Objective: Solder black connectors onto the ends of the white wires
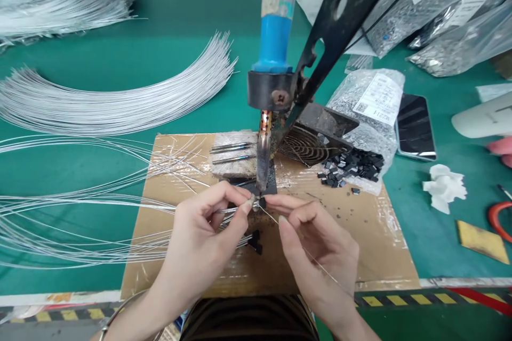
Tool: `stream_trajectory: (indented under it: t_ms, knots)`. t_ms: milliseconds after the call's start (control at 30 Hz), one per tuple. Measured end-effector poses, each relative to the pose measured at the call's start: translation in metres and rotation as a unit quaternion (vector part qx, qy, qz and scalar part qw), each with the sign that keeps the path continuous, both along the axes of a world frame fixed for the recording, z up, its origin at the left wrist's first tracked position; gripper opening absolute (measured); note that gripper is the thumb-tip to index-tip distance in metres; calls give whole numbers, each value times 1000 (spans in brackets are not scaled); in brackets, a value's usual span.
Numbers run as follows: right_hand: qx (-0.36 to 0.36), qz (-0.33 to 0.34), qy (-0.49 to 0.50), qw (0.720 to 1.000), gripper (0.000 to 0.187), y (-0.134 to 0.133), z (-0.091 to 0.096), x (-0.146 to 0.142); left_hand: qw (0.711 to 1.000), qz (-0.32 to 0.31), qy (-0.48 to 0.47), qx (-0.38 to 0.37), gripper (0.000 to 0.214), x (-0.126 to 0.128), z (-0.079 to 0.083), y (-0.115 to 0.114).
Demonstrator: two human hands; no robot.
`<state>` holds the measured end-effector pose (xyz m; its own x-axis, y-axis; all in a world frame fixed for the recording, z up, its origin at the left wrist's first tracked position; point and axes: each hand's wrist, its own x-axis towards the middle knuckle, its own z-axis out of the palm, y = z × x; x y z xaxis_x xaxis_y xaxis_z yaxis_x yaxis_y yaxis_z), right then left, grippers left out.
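My left hand (pixel 204 234) is closed in a pinch on a bundle of thin silver wires (pixel 80 218) that fan out to the left. My right hand (pixel 316 242) pinches a small black component (pixel 262 203) and a thin strand of solder wire (pixel 316 261) that runs down past my palm. Both pinches meet just under the tip of a fixed soldering iron (pixel 264 162) with a blue handle (pixel 278 10). More black components (pixel 255 241) hang from wire ends below my left fingers.
A taped cardboard sheet (pixel 360 234) covers the green bench. An open bag spills black components (pixel 354 165). Curved wire bundles (pixel 120 101) lie at left. A small fan (pixel 308 141), phone (pixel 415 127), tissue (pixel 444 187), silver bags (pixel 436 5) and red-handled tool (pixel 499 218) sit right.
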<state>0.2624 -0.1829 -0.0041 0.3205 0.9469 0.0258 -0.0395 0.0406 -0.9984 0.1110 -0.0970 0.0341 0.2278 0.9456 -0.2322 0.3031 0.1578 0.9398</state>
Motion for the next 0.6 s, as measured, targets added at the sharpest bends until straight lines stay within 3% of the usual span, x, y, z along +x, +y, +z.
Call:
stream_trajectory:
  t_ms: [600]
  knots:
    - [0,-22,-8,1000,22,9,4,2,1000,7,-31,-4,12,5,3,6]
